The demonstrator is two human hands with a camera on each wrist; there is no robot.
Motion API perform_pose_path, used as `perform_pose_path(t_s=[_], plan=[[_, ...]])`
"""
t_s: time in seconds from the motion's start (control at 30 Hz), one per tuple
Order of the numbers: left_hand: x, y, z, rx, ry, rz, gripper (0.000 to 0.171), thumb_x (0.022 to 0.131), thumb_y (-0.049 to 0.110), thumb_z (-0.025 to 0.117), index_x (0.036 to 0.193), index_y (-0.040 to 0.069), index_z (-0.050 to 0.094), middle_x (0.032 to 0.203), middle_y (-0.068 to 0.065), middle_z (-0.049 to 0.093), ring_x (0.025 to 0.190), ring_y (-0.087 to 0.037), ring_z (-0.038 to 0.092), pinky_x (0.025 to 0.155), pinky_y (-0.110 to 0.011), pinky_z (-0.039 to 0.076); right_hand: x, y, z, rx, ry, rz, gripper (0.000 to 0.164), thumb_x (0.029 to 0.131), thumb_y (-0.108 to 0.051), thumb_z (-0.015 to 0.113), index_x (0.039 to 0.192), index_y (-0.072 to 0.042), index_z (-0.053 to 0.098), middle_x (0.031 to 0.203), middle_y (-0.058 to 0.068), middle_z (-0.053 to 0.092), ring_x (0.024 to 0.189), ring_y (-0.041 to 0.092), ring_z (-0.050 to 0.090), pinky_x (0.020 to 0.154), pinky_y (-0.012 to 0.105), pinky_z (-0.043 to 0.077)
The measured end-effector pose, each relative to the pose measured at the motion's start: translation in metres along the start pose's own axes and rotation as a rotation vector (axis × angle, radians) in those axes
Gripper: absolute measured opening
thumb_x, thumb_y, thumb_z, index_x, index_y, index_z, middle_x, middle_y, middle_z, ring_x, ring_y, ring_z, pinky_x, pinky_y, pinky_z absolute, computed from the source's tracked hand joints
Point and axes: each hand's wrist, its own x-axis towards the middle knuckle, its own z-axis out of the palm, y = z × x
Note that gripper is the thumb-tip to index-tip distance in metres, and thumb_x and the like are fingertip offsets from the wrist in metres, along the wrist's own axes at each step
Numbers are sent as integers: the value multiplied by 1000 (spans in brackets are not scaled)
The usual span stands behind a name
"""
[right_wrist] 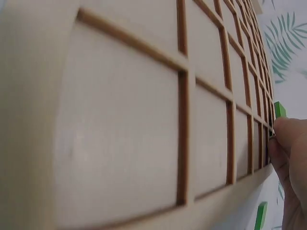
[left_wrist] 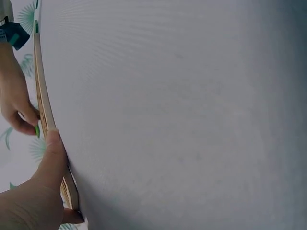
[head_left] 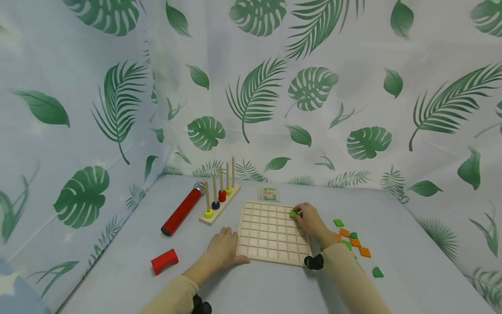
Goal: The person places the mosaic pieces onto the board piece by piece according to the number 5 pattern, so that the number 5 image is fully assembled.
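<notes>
A pale wooden grid board (head_left: 270, 231) lies flat with rows of square recesses. At its near left corner rests my left hand (head_left: 222, 249), fingers along the left side and thumb stretched along the front edge; the left wrist view shows the straight thumb (left_wrist: 53, 155) against the board's rim (left_wrist: 44, 100). My right hand (head_left: 311, 220) reaches over the board's far right corner and pinches a small green tile (head_left: 293, 213) between thumb and fingertips. In the right wrist view the green tile (right_wrist: 279, 109) stands above the far end of the grid.
Loose green and orange tiles (head_left: 354, 242) lie right of the board. A small patterned card (head_left: 269, 193) sits behind it. To the left stand a peg rack (head_left: 220, 205) with coloured beads, a red tube (head_left: 182, 212) and a red block (head_left: 164, 261). Leaf-print cloth (head_left: 255, 109) hangs behind.
</notes>
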Motion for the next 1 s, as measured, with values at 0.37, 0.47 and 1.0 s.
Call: perform_pose_path(t_s=[0.37,0.47,1.0], plan=[[-1,2,-2,26,14,10,86,71,76,57,110,-1,60,98,-15,55,94,-25,53,74,-39,52,6,-9,9,-26,-27,33,18,85,3,65,103,4,64,98,14,57,84,26,59,70,37,53],[-2,2,-3,30,1,-1,87,71,76,57,111,-1,59,99,-17,55,95,-27,53,75,-39,52,7,-10,9,-9,-52,51,18,85,3,64,103,3,64,99,12,57,84,25,59,71,37,52],[-1,4,-3,38,-36,-14,89,72,74,56,116,-3,57,113,-22,55,106,-31,53,80,-43,51,5,-6,12,11,-37,104,20,86,1,64,106,2,66,109,17,56,86,25,58,70,38,51]])
